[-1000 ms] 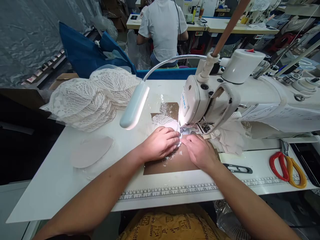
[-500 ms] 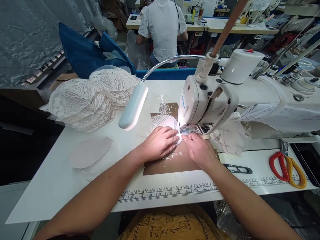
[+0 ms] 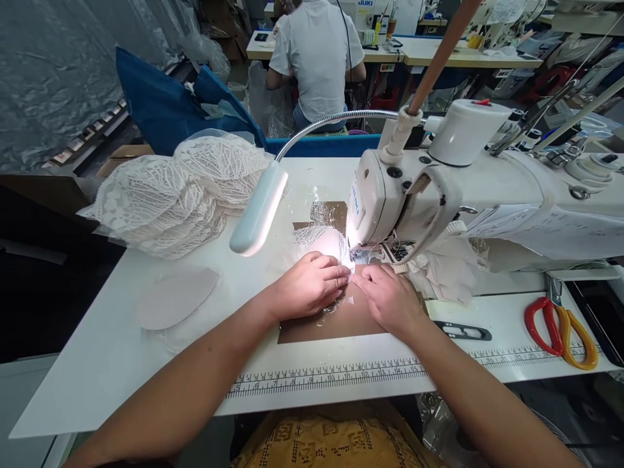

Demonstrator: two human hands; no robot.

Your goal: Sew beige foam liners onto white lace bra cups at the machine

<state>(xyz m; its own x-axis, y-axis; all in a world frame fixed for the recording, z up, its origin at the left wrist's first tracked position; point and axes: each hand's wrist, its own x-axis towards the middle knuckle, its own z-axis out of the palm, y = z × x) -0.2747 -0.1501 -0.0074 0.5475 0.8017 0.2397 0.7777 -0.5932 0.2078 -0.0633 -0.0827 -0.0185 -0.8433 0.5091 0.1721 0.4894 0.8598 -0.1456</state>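
Observation:
A white lace piece with a pale lining lies under the lit needle area of the white sewing machine. My left hand is on its near side, fingers together and bent over the edge of the lace; its thumb is hidden. Close to the presser foot, my right hand pinches the same edge between thumb and forefinger, the fingertips of both hands almost meeting. Beneath the hands, a brown sheet covered with clear tape is fixed to the table. What exactly lies between the fingertips is too small to see.
A lamp on a bent neck hangs left of the needle. Stacked lace pieces and pale oval pieces lie left. Right are fabric pieces, a black thread snipper and scissors. A person sits beyond.
Both hands have shifted slightly toward me, away from the presser foot. More of the lace piece shows above my left hand, whose fingers are now more bent.

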